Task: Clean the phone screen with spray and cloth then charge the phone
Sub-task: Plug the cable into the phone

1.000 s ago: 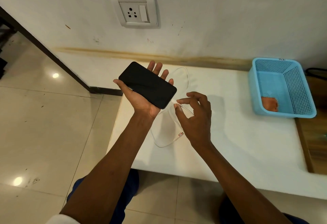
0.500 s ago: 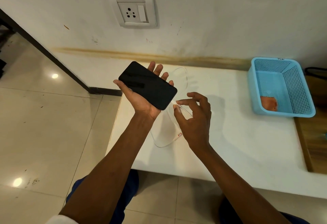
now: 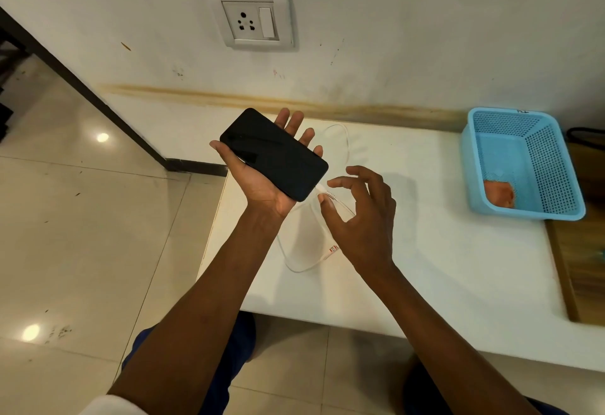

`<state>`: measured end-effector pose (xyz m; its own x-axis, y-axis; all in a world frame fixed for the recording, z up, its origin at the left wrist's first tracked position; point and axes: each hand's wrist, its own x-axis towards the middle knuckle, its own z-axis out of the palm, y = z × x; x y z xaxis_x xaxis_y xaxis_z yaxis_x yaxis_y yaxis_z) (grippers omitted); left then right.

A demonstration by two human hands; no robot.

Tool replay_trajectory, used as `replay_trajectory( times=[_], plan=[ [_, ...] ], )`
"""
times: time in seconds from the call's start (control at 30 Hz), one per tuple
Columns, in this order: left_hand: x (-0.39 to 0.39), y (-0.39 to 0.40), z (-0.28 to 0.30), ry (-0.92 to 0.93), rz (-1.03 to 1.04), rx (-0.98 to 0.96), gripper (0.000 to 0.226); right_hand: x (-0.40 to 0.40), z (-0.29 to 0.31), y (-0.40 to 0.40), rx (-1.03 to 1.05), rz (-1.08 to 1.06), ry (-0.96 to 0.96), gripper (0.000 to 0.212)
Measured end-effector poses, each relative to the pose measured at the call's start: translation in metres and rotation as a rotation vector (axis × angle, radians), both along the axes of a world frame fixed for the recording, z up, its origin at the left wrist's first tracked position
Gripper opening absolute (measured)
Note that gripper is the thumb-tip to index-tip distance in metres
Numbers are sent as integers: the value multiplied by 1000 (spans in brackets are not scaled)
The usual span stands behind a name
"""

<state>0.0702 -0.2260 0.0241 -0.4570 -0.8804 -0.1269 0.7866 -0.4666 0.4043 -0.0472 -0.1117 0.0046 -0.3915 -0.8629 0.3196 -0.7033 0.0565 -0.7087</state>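
A black phone [image 3: 273, 153] lies screen up across my left hand [image 3: 262, 182], held above the left end of the white table [image 3: 425, 251]. A thin white charging cable [image 3: 302, 262] is plugged into the phone's lower right end and loops down onto the table. My right hand [image 3: 360, 218] hovers just right of the plug with fingers spread, touching nothing I can make out. The wall socket [image 3: 250, 18] sits on the wall above, with nothing plugged into it. An orange cloth [image 3: 499, 193] lies inside the blue basket [image 3: 527, 215].
The blue basket stands at the table's right end against the wall. A wooden surface [image 3: 586, 267] adjoins the table on the right. Tiled floor [image 3: 82, 234] spreads to the left and below, and my knees are under the table's front edge.
My right hand had pinched the cable's plug at the phone's end; now its fingers have opened and drawn slightly away. The phone stays in my left hand.
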Motion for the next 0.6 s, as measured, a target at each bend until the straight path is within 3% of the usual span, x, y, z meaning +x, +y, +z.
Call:
replay_trajectory(
  times=[0.6],
  plan=[
    [-9, 9, -3, -22, 31, 29, 112, -4, -14, 1, -52, -61, 76, 18]
  ],
)
